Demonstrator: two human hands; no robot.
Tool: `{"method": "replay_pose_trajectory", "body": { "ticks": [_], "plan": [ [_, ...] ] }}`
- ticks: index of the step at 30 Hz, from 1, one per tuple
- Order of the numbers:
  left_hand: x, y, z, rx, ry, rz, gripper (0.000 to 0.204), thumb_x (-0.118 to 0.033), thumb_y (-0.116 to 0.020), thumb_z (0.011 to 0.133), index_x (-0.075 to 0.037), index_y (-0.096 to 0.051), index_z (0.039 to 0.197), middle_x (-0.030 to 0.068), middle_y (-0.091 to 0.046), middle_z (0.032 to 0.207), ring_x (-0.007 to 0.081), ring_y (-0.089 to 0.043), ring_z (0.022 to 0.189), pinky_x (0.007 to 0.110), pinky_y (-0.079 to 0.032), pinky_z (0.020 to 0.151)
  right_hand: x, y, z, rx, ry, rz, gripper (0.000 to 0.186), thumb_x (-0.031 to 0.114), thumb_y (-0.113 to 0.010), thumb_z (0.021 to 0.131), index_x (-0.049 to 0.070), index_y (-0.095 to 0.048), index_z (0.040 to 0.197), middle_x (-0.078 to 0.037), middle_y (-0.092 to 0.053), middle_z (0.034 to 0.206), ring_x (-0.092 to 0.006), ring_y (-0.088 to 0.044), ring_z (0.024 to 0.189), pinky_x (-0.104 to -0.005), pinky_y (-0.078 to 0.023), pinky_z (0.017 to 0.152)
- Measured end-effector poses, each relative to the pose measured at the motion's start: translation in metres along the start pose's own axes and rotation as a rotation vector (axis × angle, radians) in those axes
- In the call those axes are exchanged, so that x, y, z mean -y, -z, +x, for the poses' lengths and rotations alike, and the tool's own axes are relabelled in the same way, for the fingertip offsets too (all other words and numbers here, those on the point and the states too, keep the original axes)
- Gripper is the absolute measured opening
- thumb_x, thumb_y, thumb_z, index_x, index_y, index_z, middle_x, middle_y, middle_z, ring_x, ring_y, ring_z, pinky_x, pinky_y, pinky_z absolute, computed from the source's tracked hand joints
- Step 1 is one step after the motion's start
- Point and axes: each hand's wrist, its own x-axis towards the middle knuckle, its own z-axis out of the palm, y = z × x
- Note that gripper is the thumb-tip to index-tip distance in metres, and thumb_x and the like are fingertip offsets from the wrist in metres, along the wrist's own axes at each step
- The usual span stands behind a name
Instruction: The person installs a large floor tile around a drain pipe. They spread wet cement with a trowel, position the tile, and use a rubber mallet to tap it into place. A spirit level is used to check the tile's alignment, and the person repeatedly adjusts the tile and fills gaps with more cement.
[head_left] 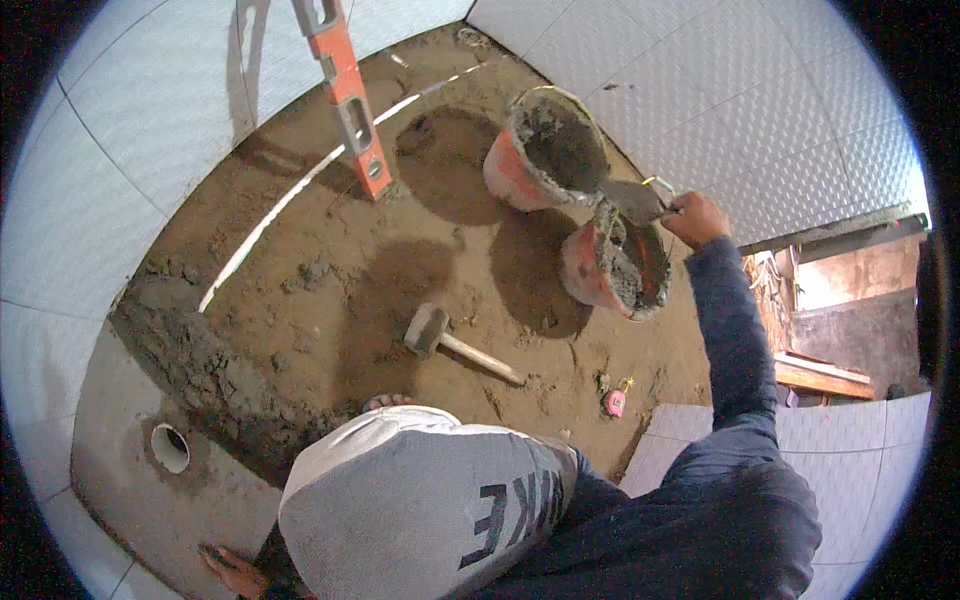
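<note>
At the upper right, my right hand [697, 219] is closed around the handle of a trowel [632, 201]. Its mortar-smeared blade lies over the rim of the nearer orange bucket [590, 268], which holds some grey mortar. Touching that one, a fuller orange bucket [515, 165] stands just behind. Down at the lower left, my left hand [232, 570] rests with outstretched fingers on a grey floor tile [110, 440]; it holds nothing, and part of it is cut off by the picture's edge.
A mallet [465, 347] lies on the sandy bed before my leg in grey shorts [400, 500]. An orange spirit level [355, 115] leans upright. A pipe opening [170, 448] pierces the grey tile. A pink tape measure [614, 402] lies right. Tiled walls [700, 100] enclose the corner.
</note>
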Motion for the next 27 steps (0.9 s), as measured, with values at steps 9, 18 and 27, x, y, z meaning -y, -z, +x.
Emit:
{"method": "replay_pose_trajectory", "body": {
  "ticks": [9,18,27],
  "plan": [
    [-0.092,0.027,-0.011,-0.211,0.491,0.071,0.041,-0.032,-0.056,0.096,-0.006,-0.061,0.127,0.0167,-0.055,0.14,0.0339,-0.043,0.138,0.051,-0.025,0.118,0.132,-0.055,0.035,-0.185,1.442,0.361,0.036,0.022,-0.061,0.096,0.0,-0.062,0.125,-0.023,-0.067,0.1,-0.0342,-0.064,0.077,-0.0424,-0.055,0.065],
    [-0.143,0.044,-0.114,-0.549,0.606,-0.167,0.031,-0.013,-0.065,0.09,-0.004,-0.067,0.12,0.0156,-0.064,0.127,0.034,-0.058,0.122,0.046,-0.042,0.108,0.476,0.121,-0.244,-0.049,2.013,0.114,0.051,0.024,-0.071,0.09,0.001,-0.056,0.133,-0.023,-0.061,0.124,-0.0396,-0.059,0.115,-0.0468,-0.046,0.1],
    [-0.094,0.051,-0.192,-0.897,0.956,-0.117,0.028,-0.004,-0.059,0.091,-0.002,-0.068,0.118,0.0176,-0.066,0.123,0.0347,-0.062,0.116,0.043,-0.048,0.1,0.567,0.065,-0.558,0.138,2.382,-0.091,0.038,0.029,-0.065,0.088,-0.002,-0.065,0.112,-0.025,-0.068,0.097,-0.0448,-0.066,0.09,-0.0523,-0.053,0.084]
  ]
}}
